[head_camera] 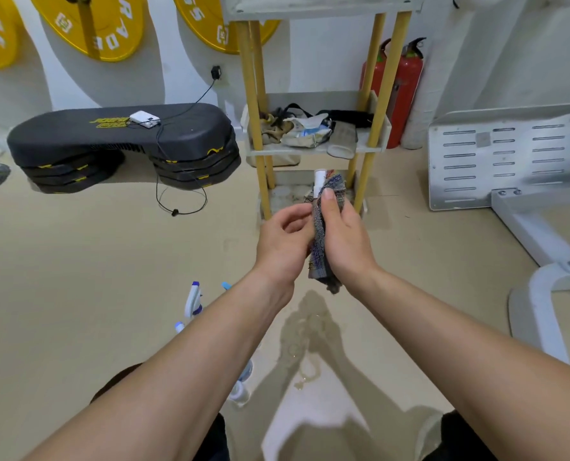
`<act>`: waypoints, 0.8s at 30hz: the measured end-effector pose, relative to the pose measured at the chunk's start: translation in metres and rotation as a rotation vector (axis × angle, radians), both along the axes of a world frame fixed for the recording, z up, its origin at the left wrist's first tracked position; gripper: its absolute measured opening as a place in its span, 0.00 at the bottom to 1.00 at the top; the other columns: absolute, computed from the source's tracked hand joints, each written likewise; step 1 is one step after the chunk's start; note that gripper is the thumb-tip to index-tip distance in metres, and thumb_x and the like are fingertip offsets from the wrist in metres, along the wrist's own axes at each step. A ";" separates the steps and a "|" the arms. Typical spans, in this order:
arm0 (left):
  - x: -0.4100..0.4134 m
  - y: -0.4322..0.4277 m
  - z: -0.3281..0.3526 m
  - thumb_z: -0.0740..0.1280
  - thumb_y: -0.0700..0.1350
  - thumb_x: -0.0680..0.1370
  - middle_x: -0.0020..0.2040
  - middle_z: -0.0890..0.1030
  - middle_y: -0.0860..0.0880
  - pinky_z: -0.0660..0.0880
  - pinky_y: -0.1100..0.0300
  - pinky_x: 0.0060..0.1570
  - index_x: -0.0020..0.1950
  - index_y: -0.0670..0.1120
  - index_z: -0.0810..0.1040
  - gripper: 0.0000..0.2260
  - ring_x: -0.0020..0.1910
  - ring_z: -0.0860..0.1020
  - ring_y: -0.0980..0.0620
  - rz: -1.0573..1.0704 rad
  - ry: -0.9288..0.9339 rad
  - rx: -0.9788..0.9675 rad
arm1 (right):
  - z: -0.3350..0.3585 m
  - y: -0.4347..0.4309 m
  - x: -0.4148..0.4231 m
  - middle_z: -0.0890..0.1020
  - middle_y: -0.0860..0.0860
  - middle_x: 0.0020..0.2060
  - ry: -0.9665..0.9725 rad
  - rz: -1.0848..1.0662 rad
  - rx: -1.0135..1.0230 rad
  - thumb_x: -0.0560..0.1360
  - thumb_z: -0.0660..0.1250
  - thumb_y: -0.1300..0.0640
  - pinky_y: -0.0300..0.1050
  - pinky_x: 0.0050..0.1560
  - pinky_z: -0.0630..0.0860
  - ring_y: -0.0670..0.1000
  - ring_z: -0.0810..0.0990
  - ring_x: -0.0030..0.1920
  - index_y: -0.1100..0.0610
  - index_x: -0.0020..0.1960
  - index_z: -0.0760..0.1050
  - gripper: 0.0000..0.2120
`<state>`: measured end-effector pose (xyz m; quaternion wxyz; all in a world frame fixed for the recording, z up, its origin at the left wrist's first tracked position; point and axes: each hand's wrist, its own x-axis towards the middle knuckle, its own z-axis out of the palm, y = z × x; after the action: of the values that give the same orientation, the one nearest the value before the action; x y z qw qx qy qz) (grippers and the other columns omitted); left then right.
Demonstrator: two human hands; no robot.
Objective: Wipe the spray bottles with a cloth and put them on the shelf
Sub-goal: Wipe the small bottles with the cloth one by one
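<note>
**Small bottle, wrapped in the cloth, held up before the shelf**

The right hand (343, 241) grips the cloth (323, 251) folded round a small spray bottle (319, 183), with the thumb pressed flat on the fabric. Only the bottle's white top shows above the cloth. The left hand (285, 241) curls in against the wrapped bottle from the other side and seems to steady its lower part. Both hands are in the air above the floor (110, 277), just in front of the shelf (296, 150) and its lowest tray.

By its size the bottle should be light, stiff plastic — smooth and likely slippery if damp, so the rough cloth helps the grip. It is best held round the body, not by the white top, which might come off or spray. The cloth is soft and limp, with a ragged hanging end.

Other bottles (193, 299) stand on the floor beside the left forearm.

The held bottle's label is covered. The yellow plates (87, 24) on the wall show "RADE" — part of a word. The yellow logo on the black step platform (120, 134) is too small to read.
</note>
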<state>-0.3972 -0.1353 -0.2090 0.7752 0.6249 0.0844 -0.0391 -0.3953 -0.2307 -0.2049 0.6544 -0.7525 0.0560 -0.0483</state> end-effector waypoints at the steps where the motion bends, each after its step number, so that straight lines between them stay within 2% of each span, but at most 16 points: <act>1: 0.002 0.000 -0.001 0.72 0.38 0.78 0.49 0.86 0.44 0.79 0.61 0.43 0.59 0.41 0.82 0.10 0.44 0.84 0.51 -0.006 0.010 -0.034 | -0.001 0.000 0.003 0.85 0.48 0.49 0.002 0.000 0.008 0.81 0.54 0.33 0.57 0.60 0.78 0.49 0.84 0.53 0.48 0.57 0.77 0.23; 3: 0.007 0.000 0.000 0.71 0.37 0.78 0.48 0.85 0.45 0.78 0.63 0.40 0.61 0.40 0.82 0.11 0.41 0.83 0.52 -0.018 0.020 -0.103 | -0.003 -0.002 0.010 0.86 0.50 0.49 0.020 0.025 0.068 0.78 0.55 0.31 0.57 0.59 0.79 0.50 0.85 0.52 0.49 0.57 0.78 0.26; 5: 0.011 -0.001 0.000 0.70 0.38 0.79 0.49 0.86 0.44 0.79 0.64 0.41 0.62 0.41 0.82 0.11 0.42 0.84 0.52 -0.018 0.016 -0.123 | -0.004 -0.007 0.015 0.87 0.52 0.48 0.043 0.039 0.177 0.82 0.55 0.35 0.50 0.55 0.82 0.50 0.86 0.50 0.53 0.58 0.79 0.24; 7: 0.013 -0.004 -0.003 0.69 0.38 0.80 0.49 0.86 0.45 0.80 0.61 0.46 0.61 0.42 0.82 0.10 0.44 0.84 0.52 -0.006 0.003 -0.080 | -0.004 -0.012 0.018 0.87 0.51 0.44 0.079 0.054 0.264 0.84 0.54 0.41 0.42 0.45 0.81 0.47 0.87 0.46 0.55 0.58 0.79 0.22; 11: 0.014 -0.011 -0.010 0.67 0.40 0.82 0.43 0.86 0.49 0.78 0.56 0.46 0.57 0.44 0.82 0.06 0.42 0.83 0.52 0.020 -0.003 0.033 | -0.006 -0.015 0.018 0.86 0.53 0.42 0.114 0.080 0.292 0.84 0.55 0.41 0.39 0.37 0.79 0.48 0.87 0.42 0.59 0.61 0.76 0.23; 13: 0.014 -0.012 -0.009 0.65 0.41 0.83 0.43 0.86 0.50 0.78 0.55 0.45 0.57 0.44 0.81 0.06 0.41 0.82 0.52 0.006 0.011 0.033 | -0.002 -0.016 0.018 0.86 0.55 0.44 0.098 0.091 0.281 0.83 0.58 0.42 0.43 0.41 0.82 0.51 0.87 0.45 0.58 0.59 0.76 0.20; 16: 0.010 -0.012 -0.002 0.65 0.43 0.83 0.46 0.86 0.49 0.79 0.56 0.43 0.59 0.46 0.82 0.08 0.43 0.83 0.52 -0.073 0.031 0.009 | 0.002 -0.018 0.020 0.86 0.54 0.47 0.062 0.075 0.242 0.81 0.61 0.38 0.58 0.55 0.82 0.56 0.86 0.51 0.52 0.54 0.75 0.17; 18: 0.007 -0.013 0.001 0.66 0.45 0.82 0.49 0.86 0.49 0.79 0.58 0.39 0.59 0.49 0.83 0.09 0.44 0.83 0.53 -0.143 0.023 0.027 | 0.003 -0.018 0.020 0.85 0.55 0.49 0.058 0.045 0.215 0.78 0.61 0.35 0.63 0.56 0.81 0.56 0.86 0.52 0.50 0.55 0.76 0.20; 20: 0.002 -0.016 0.001 0.66 0.43 0.81 0.48 0.85 0.49 0.78 0.59 0.37 0.61 0.52 0.82 0.10 0.43 0.82 0.52 -0.202 0.043 0.029 | 0.004 -0.019 0.020 0.85 0.53 0.47 0.040 0.004 0.218 0.81 0.60 0.37 0.59 0.55 0.82 0.55 0.86 0.50 0.52 0.56 0.76 0.19; 22: 0.001 -0.017 0.001 0.66 0.40 0.80 0.43 0.83 0.50 0.76 0.60 0.34 0.62 0.48 0.80 0.11 0.40 0.80 0.50 -0.193 0.097 -0.029 | 0.005 -0.019 0.019 0.84 0.51 0.44 0.043 -0.015 0.236 0.83 0.58 0.41 0.50 0.50 0.82 0.52 0.85 0.47 0.55 0.56 0.76 0.18; 24: 0.002 -0.012 0.002 0.68 0.38 0.79 0.41 0.81 0.50 0.75 0.61 0.33 0.58 0.44 0.79 0.09 0.38 0.78 0.50 -0.162 0.138 -0.064 | 0.005 -0.019 0.020 0.85 0.50 0.43 0.056 -0.003 0.249 0.84 0.57 0.42 0.45 0.46 0.80 0.48 0.85 0.43 0.57 0.57 0.76 0.19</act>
<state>-0.3956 -0.1471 -0.2068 0.7813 0.6005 0.0852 -0.1473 -0.3749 -0.2494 -0.1999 0.7409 -0.6663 0.0811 -0.0208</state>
